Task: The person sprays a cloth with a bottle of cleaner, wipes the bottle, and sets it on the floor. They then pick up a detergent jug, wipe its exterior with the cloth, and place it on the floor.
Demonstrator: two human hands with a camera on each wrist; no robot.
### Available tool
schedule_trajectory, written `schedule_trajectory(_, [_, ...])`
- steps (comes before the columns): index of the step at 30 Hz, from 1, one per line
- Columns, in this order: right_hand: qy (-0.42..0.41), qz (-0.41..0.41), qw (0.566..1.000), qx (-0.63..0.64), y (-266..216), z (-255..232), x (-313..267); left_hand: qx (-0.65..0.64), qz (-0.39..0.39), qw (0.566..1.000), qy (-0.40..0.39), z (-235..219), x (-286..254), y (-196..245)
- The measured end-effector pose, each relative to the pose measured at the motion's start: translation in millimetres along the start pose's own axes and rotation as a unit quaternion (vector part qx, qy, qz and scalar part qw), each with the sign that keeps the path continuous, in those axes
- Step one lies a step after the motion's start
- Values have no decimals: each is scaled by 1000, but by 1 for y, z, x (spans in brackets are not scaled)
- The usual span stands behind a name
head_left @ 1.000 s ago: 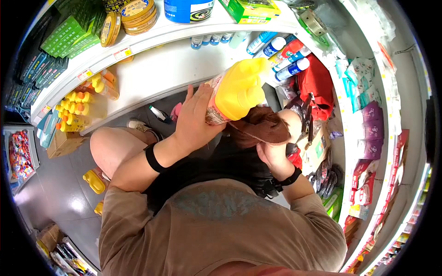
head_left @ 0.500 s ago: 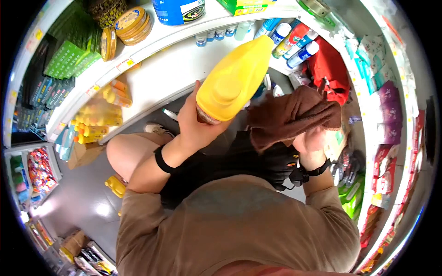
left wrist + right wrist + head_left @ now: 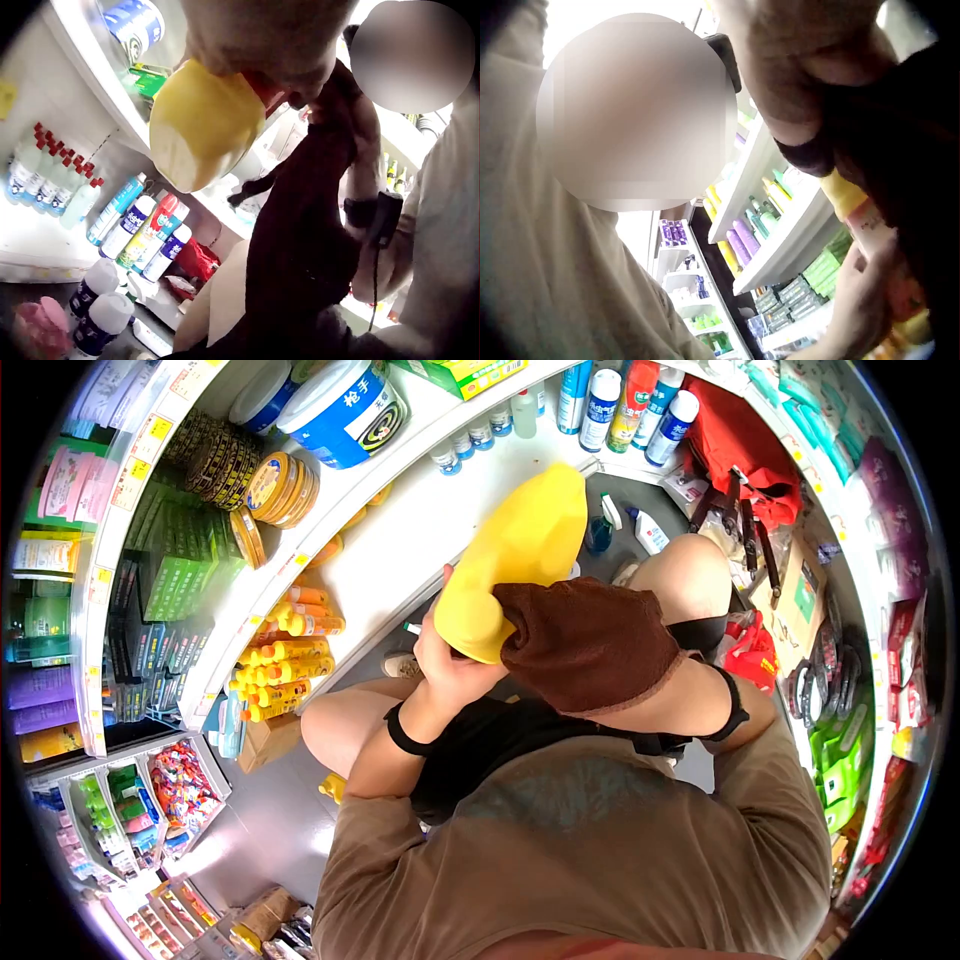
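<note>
My left hand (image 3: 455, 672) grips a large yellow plastic bottle (image 3: 515, 555) near one end, tilting it over my lap. Part of its printed label shows beside the left fingers in the right wrist view. A brown cloth (image 3: 585, 645) drapes over my right hand (image 3: 817, 52) and overlaps the bottle's near side; its folds conceal the right fingers in the head view. From the left wrist view, the cloth (image 3: 300, 225) hangs long and dark below the bottle (image 3: 202, 127).
A white shelf (image 3: 430, 510) curves around the front, with small yellow bottles (image 3: 290, 670) on its left. Spray cans (image 3: 635, 410) stand at its right end, near a red bag (image 3: 745, 450). A spray bottle (image 3: 602, 525) and a white bottle (image 3: 650, 532) are on the floor ahead.
My right hand moved right with the cloth, then back left against the bottle, the cloth now covering the hand. The left hand turned the bottle over, away from its label side. The view shifted left.
</note>
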State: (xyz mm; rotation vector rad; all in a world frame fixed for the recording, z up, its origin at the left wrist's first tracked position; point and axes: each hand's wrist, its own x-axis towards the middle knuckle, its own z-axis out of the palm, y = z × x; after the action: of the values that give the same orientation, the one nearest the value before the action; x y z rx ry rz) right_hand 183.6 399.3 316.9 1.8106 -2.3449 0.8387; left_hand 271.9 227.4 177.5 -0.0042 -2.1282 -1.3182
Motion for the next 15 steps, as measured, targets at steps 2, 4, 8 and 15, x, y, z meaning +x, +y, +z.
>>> schedule_trajectory(2, [-42,25,999,19,1,-8,-1,78,56,995,-18,-3,6,11])
schedule_trajectory(4, [-25,29,995,87,7,-12,-3,90,86,992,9,0,8,13])
schedule_trajectory(8, [41,162,944,285,12,8,-30,124,200,971,42,0,15,-4])
schedule_trajectory(15, [-96,280,884,363,56,-16,-85,147,144,978,-20,-6,11,4])
